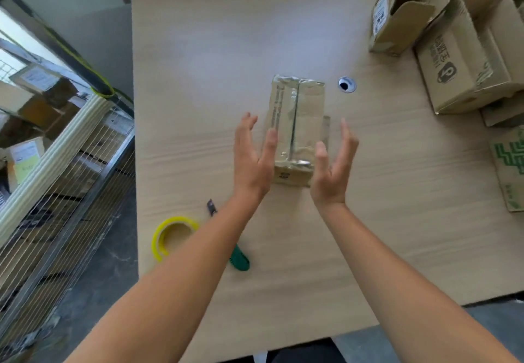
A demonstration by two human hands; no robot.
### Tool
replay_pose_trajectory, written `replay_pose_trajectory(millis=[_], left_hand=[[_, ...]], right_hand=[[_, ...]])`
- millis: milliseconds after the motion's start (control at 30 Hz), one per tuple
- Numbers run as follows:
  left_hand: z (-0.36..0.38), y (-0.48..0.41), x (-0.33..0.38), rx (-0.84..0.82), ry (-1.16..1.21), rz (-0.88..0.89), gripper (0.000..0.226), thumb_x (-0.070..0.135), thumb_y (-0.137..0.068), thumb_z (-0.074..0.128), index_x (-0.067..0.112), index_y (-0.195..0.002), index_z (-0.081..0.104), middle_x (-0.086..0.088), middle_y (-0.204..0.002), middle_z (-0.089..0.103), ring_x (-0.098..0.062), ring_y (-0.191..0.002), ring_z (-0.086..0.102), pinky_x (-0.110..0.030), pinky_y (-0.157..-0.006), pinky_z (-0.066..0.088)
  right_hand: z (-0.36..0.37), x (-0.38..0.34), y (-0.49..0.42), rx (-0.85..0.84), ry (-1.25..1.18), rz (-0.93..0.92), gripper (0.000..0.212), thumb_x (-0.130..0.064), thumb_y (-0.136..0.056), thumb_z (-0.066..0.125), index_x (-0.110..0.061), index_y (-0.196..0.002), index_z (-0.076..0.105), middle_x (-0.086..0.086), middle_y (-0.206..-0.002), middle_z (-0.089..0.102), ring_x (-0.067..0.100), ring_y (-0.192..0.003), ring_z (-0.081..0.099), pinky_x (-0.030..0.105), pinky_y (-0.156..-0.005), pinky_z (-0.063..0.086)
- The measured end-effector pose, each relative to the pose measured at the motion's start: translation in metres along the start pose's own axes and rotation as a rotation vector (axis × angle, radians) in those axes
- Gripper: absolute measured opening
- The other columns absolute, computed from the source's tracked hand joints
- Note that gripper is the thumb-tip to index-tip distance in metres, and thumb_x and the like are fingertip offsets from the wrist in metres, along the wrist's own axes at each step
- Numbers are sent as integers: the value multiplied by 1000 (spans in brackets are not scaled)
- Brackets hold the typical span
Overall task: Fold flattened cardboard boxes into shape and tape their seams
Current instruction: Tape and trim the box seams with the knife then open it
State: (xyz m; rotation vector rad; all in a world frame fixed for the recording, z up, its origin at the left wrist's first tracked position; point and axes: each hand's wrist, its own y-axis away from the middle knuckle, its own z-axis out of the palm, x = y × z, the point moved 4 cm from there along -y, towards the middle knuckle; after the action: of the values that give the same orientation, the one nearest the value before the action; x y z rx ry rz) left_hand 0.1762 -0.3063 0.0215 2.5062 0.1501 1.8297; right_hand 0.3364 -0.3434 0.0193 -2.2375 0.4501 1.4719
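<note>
We see a small brown cardboard box (297, 124), folded into shape, standing near the middle of a pale wood-grain table (198, 50). Shiny clear tape runs along its top seam and over its near end. Dark print runs down the left part of its top and a small mark sits on its near face, but both are too blurred for us to read.

Our left hand (251, 158) and right hand (333, 164) hover on either side of the box's near end, palms facing each other, fingers spread and loose, gripping nothing. We cannot tell whether the thumbs brush the cardboard.

Near the left forearm lies a yellow roll of clear packing tape (170, 236), flat on the table. Just beside it, a green-handled utility knife (239, 259) lies partly hidden under the forearm, its dark tip showing on the far side.

A round white cable grommet (347, 84) is set in the tabletop just right of the box. At the far right stands a cluster of open brown cardboard cartons (459, 59): one carries a white printed label, another dark characters above a padlock-like logo; we cannot read either. A flattened sheet with green geometric print (510, 164) lies at the right edge.

To the left, a wire-mesh cage cart (65, 169) holds more labelled boxes.
</note>
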Motion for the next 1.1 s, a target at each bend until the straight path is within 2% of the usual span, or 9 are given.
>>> replay_pose_trajectory(millis=[167, 233, 333, 467, 567, 667, 867, 967, 1100], left_hand=[[41, -39, -14, 39, -20, -122, 75, 68, -95, 35, 21, -153, 40, 8, -154, 44, 29, -122, 33, 2, -103, 24], [44, -38, -19, 58, 26, -88, 75, 70, -94, 33, 21, -148, 48, 8, -149, 52, 16, -130, 42, -15, -112, 34], [43, -43, -16, -32, 127, -152, 73, 65, -95, 31, 17, -148, 47, -2, -148, 52, -13, -139, 45, -42, -116, 35], [36, -61, 16, -255, 231, -221, 56, 54, -104, 29, 20, -139, 56, -2, -140, 60, -14, -133, 52, -35, -110, 42], [27, -77, 64, -234, 373, -204, 51, 51, -105, 29, 27, -104, 75, 2, -108, 75, -7, -97, 68, -24, -80, 55], [17, -79, 86, -100, 608, -213, 48, 55, -102, 33, 21, -91, 64, 5, -98, 71, -12, -100, 64, -31, -88, 48], [31, -38, 60, -65, 578, -271, 67, 66, -96, 41, 6, -120, 58, -14, -118, 64, -27, -115, 60, -50, -95, 50], [37, -11, 40, -98, 433, -325, 74, 75, -74, 63, 14, -115, 53, -3, -111, 62, -12, -103, 63, -48, -89, 51], [37, 23, 14, -72, 357, -344, 86, 80, -62, 74, 24, -122, 48, -10, -125, 58, -21, -113, 63, -49, -94, 56]], right_hand=[[28, 30, -40, -290, -14, 185, 89, -63, -94, 43, -19, -163, 8, -24, -162, 6, -18, -145, -2, 12, -119, 7], [29, 37, -40, -304, -48, 157, 87, -60, -97, 45, -22, -163, 4, -34, -158, 0, -15, -148, -1, 17, -123, 8], [29, 33, -41, -329, -167, 247, 86, -49, -97, 53, -22, -162, 3, -14, -167, 13, 7, -154, 17, 41, -126, 22], [19, 10, -72, -410, -497, 406, 54, -30, -99, 55, -14, -149, 42, 11, -145, 57, 24, -134, 55, 50, -109, 45], [-3, -19, -113, -396, -585, 355, 39, -27, -100, 51, -7, -134, 52, 17, -132, 61, 24, -120, 62, 40, -98, 51], [-26, -43, -140, -350, -610, 261, 30, -37, -96, 49, -16, -117, 54, 3, -114, 61, 12, -106, 60, 32, -90, 46], [-44, -30, -103, -407, -566, 316, 57, -59, -81, 54, -31, -129, 44, -3, -103, 55, 11, -100, 54, 32, -81, 45], [-49, -5, -79, -445, -376, 344, 71, -64, -80, 54, -31, -141, 36, -5, -106, 49, 10, -97, 52, 42, -92, 47], [-57, 14, -47, -477, -151, 184, 78, -57, -87, 57, -28, -153, 27, 7, -121, 47, -4, -98, 58, 23, -86, 54]])
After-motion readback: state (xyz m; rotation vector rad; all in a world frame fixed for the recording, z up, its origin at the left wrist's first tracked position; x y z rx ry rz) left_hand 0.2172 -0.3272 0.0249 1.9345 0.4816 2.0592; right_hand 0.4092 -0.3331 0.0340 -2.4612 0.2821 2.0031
